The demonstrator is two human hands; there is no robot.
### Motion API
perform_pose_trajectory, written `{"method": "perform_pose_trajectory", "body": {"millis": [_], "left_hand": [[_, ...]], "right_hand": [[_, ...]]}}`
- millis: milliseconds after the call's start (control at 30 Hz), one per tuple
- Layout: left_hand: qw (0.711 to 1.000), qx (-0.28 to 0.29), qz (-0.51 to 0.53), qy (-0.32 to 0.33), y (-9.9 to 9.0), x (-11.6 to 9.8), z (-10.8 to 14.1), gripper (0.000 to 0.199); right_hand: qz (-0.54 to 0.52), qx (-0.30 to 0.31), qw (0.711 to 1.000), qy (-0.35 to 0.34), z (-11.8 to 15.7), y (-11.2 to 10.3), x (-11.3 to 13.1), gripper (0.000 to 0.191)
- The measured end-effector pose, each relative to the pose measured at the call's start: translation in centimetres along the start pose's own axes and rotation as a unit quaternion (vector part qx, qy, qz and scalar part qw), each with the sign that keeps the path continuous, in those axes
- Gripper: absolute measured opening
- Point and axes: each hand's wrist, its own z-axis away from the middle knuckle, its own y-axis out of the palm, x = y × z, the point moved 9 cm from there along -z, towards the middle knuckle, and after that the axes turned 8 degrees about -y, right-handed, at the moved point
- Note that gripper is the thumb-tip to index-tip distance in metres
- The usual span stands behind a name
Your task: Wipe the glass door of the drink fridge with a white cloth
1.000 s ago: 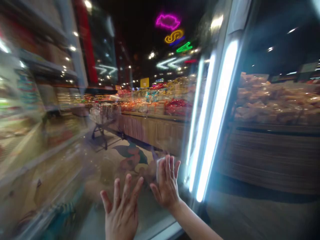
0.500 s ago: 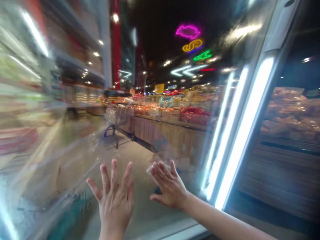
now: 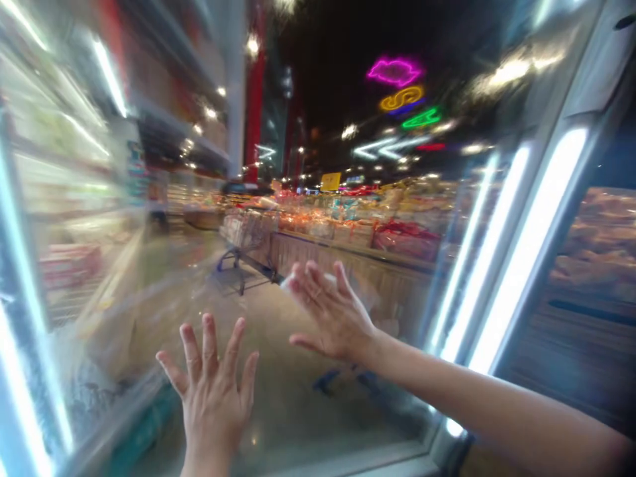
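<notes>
Slanting up-right, glass panel's right frame (image 3: 590, 74)

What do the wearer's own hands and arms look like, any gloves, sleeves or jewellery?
Both the left hand and the right hand are ungloved. The right forearm shows no sleeve, watch or bracelet. The left arm is mostly out of frame, and blur hides whether any finger wears a ring.

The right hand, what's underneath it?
Past the fingertips of the right hand, a white edge shows, perhaps a cloth's. Its shape and size can't be told: fingers and palm cover the rest.
</notes>
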Motion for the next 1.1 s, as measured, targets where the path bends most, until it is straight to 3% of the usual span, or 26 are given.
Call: {"method": "perform_pose_trajectory", "body": {"millis": [67, 100, 200, 267, 333, 400, 467, 500, 600, 667, 733, 800, 867, 900, 1000, 1033, 1100], "left_hand": [[1.000, -0.004, 0.006, -0.003, -0.2, 0.7, -0.1, 0.084], [1.000, -0.005, 0.013, -0.004, -0.2, 1.0, -0.1, 0.083], [1.000, -0.003, 0.023, 0.001, 0.0, 1.5, 0.1, 0.083], [1.000, -0.001, 0.021, 0.011, 0.0, 1.7, 0.2, 0.083], [1.000, -0.003, 0.016, 0.015, 0.0, 1.8, 0.2, 0.083], [1.000, -0.007, 0.012, 0.016, -0.2, 1.9, 0.1, 0.083], [1.000, -0.010, 0.010, 0.016, -0.2, 1.8, 0.0, 0.084], [1.000, -0.011, 0.011, 0.016, -0.2, 1.7, 0.0, 0.084], [0.999, -0.016, 0.021, 0.018, -0.3, 1.5, 0.0, 0.082], [0.999, -0.018, 0.029, 0.019, -0.2, 1.4, 0.0, 0.080], [0.999, -0.019, 0.033, 0.016, -0.2, 1.4, 0.0, 0.079], [0.999, -0.019, 0.032, 0.013, -0.1, 1.5, 0.0, 0.080], [0.999, -0.020, 0.028, 0.011, -0.1, 1.5, 0.0, 0.080], [0.999, -0.020, 0.026, 0.010, -0.1, 1.5, -0.1, 0.081], [1.000, -0.022, 0.017, 0.012, -0.1, 1.4, -0.1, 0.081], [1.000, -0.022, 0.016, 0.014, -0.2, 1.3, -0.1, 0.081], [1.000, -0.021, 0.016, 0.013, -0.2, 1.2, -0.2, 0.081]], "right_hand": [[0.002, -0.016, 0.998, 0.059, -1.3, -0.4, -1.3, 0.094], [-0.003, -0.015, 0.999, 0.040, -1.5, -0.3, -0.5, 0.094], [-0.028, 0.016, 0.991, -0.131, -0.5, 0.7, 5.0, 0.091], [-0.029, 0.034, 0.980, -0.193, 0.0, 1.0, 6.3, 0.088], [-0.016, 0.014, 0.988, -0.152, -1.2, 0.1, 4.1, 0.086], [0.001, -0.017, 0.999, -0.043, -2.8, -1.0, 0.2, 0.085], [0.005, -0.028, 0.999, 0.015, -2.9, -1.4, -1.6, 0.084], [-0.003, -0.026, 1.000, -0.010, -2.5, -1.2, -0.9, 0.083], [-0.032, -0.009, 0.977, -0.209, 0.3, -0.1, 3.7, 0.081], [-0.030, 0.000, 0.964, -0.266, 1.0, 0.2, 4.0, 0.081], [-0.018, -0.016, 0.981, -0.194, -0.9, -0.5, 0.8, 0.083], [-0.013, -0.044, 0.997, -0.063, -2.9, -1.6, -3.2, 0.088], [-0.014, -0.050, 0.999, -0.013, -3.4, -1.9, -4.1, 0.095], [-0.019, -0.042, 0.998, -0.048, -3.0, -1.6, -2.9, 0.098], [-0.029, -0.008, 0.967, -0.251, -0.6, -0.3, 2.9, 0.098], [-0.028, -0.003, 0.956, -0.292, -0.2, -0.1, 3.8, 0.097], [-0.024, -0.008, 0.961, -0.275, -1.7, -0.5, 2.4, 0.096]]}}
